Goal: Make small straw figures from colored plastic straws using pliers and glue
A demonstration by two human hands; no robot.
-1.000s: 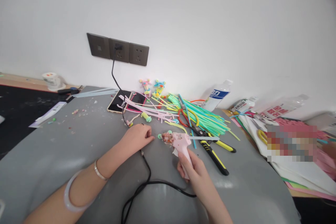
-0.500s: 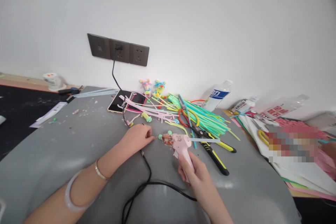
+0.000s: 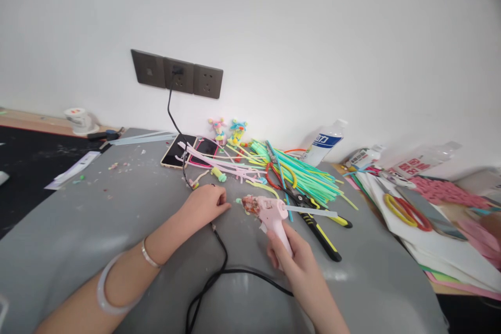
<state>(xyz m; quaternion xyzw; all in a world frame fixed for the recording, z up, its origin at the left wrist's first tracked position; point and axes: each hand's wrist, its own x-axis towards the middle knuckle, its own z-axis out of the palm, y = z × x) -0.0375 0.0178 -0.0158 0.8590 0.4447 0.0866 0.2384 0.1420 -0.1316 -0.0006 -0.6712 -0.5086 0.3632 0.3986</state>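
Observation:
My right hand (image 3: 295, 258) is wrapped round the handle of a pale pink hot glue gun (image 3: 272, 209). A whitish glue stick (image 3: 311, 211) pokes out of the gun's back end. Its stained nozzle points left, close to a small green ball (image 3: 238, 201) on the table. To the left of the nozzle, my left hand (image 3: 205, 203) rests low over the grey table with curled fingers; whatever may be in them is hidden. A black cord (image 3: 219, 245) runs beneath that hand. Beyond it lies a yellow-green piece (image 3: 218, 174) made of pipe cleaner.
Behind my hands are pink pipe cleaners (image 3: 223, 162), a green bundle (image 3: 309, 169), pliers (image 3: 317, 227) and a phone (image 3: 178, 151). Two small figures (image 3: 237, 132) stand by the wall. A bottle (image 3: 324, 142) and papers with scissors (image 3: 407, 212) are at right.
The glue gun has shifted slightly right and tilted, and its nozzle end now covers one of two green balls. My left hand has stayed in place.

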